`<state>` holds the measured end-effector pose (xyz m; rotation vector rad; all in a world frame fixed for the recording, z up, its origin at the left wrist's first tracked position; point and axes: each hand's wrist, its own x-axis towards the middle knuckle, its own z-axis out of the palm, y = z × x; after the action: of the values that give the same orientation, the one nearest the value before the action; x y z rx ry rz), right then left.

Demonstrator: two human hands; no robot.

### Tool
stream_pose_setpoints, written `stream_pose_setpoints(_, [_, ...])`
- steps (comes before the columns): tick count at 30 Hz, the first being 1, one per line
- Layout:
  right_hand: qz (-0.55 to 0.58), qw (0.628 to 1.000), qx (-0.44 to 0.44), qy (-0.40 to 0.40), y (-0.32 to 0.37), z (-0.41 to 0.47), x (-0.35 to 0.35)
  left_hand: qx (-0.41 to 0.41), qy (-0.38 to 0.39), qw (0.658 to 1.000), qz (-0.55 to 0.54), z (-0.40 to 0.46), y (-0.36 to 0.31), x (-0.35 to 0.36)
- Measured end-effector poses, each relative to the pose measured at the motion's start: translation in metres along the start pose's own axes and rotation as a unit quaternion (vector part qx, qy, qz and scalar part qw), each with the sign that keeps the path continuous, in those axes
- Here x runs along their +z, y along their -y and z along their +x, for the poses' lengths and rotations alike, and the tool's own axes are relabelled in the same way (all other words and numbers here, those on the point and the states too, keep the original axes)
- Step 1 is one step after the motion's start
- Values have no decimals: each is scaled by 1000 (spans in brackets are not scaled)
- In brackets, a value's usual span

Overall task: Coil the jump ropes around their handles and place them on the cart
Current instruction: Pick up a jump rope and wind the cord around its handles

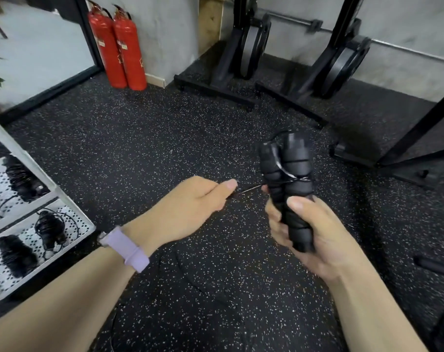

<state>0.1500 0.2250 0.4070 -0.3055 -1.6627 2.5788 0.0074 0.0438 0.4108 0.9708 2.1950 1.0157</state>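
Paired handles (289,189) gripped upright in right hand (315,240) above floor, cord (248,189) pinched taut by left hand (190,207); best wound snugly, turns adjacent, cart (71,214) at left.

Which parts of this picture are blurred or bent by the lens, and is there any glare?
Head view: the handles in the right hand are smeared at their top end; the cart at the left edge is soft; the wide lens bows the frame edges; a small glint on the rope that the left hand pinches.
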Motion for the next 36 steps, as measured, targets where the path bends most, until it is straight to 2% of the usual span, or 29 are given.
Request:
stream_pose_setpoints(3, [-76, 993, 23, -88, 0, 3, 6, 74, -37, 991, 103, -11, 2, -5])
stream_pose_setpoints(6, [-119, 976, 53, -176, -6, 8, 13, 124, -48, 964, 229, -23, 7, -8])
stream_pose_setpoints(8, [-214, 946, 51, -240, -12, 10, 12, 126, -80, 947, 285, -29, 10, -9])
stream_pose_setpoints(10, [-325, 907, 44, -263, -16, 13, 9, 129, -122, 930, 321, -32, 10, -10])
stream_pose_setpoints(14, [-497, 834, 83, -227, -20, 14, 17, 142, -181, 905, 358, -28, 9, -11])
stream_pose_setpoints(17, [-569, 797, 95, -180, -21, 17, 26, 210, -188, 887, 366, -19, 13, -14])
stream_pose_setpoints(21, [-627, 764, 130, -80, -12, 17, 32, 252, -142, 880, 378, -7, 18, -18])
stream_pose_setpoints(23, [-652, 743, 150, -22, -9, 14, 31, 233, -102, 904, 343, -8, 19, -16])
stream_pose_setpoints(26, [-627, 759, 173, 38, -5, 7, 30, 137, -28, 976, 168, -10, 19, -11])
stream_pose_setpoints(28, [-590, 785, 174, 71, -2, 1, 30, 93, 7, 994, 55, -11, 17, -12])
stream_pose_setpoints(32, [-513, 835, 145, 133, 2, -10, 37, 49, 60, 995, -59, -5, 13, -17])
stream_pose_setpoints(35, [-435, 879, 106, 165, 7, -17, 41, 40, 142, 975, -168, -8, 8, -10])
stream_pose_setpoints(36, [-398, 896, 99, 168, 9, -18, 41, 30, 145, 971, -188, -7, 6, -6])
